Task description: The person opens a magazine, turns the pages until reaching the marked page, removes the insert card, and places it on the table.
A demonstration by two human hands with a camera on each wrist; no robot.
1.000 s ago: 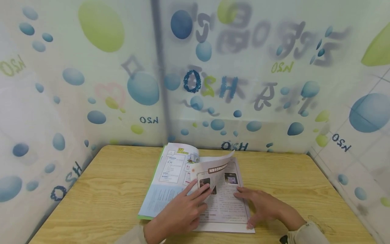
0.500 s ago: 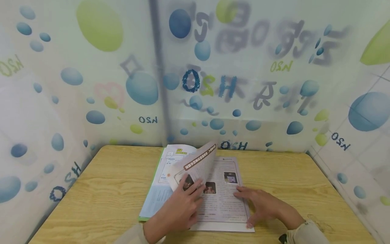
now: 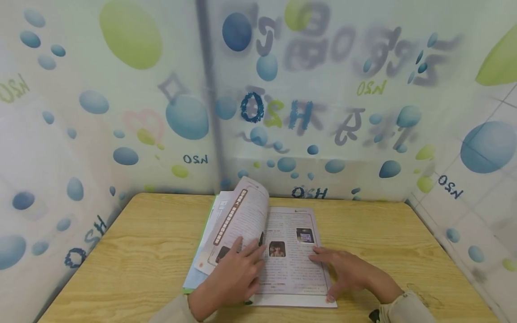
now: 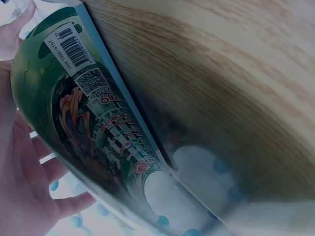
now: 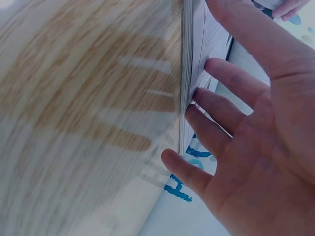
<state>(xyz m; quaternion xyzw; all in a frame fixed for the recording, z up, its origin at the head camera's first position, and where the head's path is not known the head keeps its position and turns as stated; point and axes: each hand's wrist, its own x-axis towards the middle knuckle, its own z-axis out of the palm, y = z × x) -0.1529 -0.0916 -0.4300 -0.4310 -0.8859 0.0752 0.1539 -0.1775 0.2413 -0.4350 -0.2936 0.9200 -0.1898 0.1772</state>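
Observation:
An open magazine lies on the wooden table, its text pages broken up by small photos. One page arches over toward the left side, its far end lifted. My left hand lies on that turned page with fingers spread. In the left wrist view, the green cover with a barcode curves up beside the left hand. At the magazine's right edge, my right hand touches the border with extended fingers, thumb near the lower corner. The right wrist view has its fingertips against the page edges.
Bare wood of the table extends on both sides of the magazine. Behind and beside it stand pale walls printed with blue and green drops and lettering. The table's far edge nearly meets the back wall.
The lifted page has swung from the right side over to the left, and my left hand has moved slightly left with it. The right hand has stayed in place.

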